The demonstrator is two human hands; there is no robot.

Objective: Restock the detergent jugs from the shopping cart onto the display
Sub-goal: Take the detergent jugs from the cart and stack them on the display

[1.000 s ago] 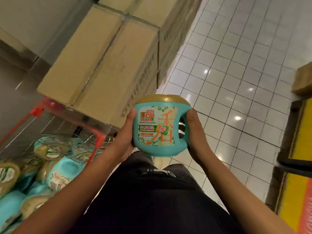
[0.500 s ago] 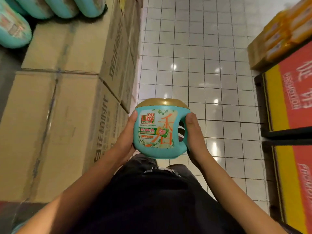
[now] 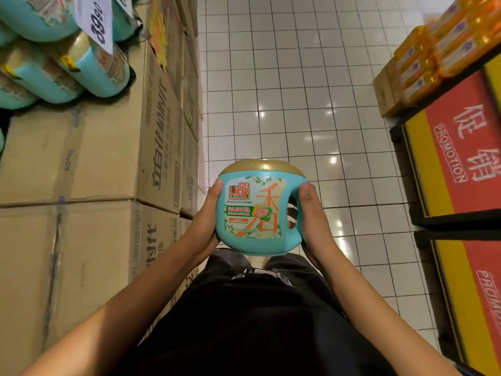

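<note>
Teal jug (image 3: 259, 213), gold lid shut, contents unseen, held upright at waist height above tiled floor (image 3: 292, 85). Left hand (image 3: 207, 221) cupped on jug's left side; right hand (image 3: 311, 218) wrapped round handle side; both grips closed on jug. Up-left of jug: stacked jugs (image 3: 81, 63) atop cardboard boxes (image 3: 89, 147), partly cut off. Price tag (image 3: 96, 21) blurred.

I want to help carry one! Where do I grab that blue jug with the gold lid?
Probably by the loop handle on the jug, coming from that side, with your other palm on the round wall opposite. It stands upright; both hands, left hand and right hand, hold it so.
</note>
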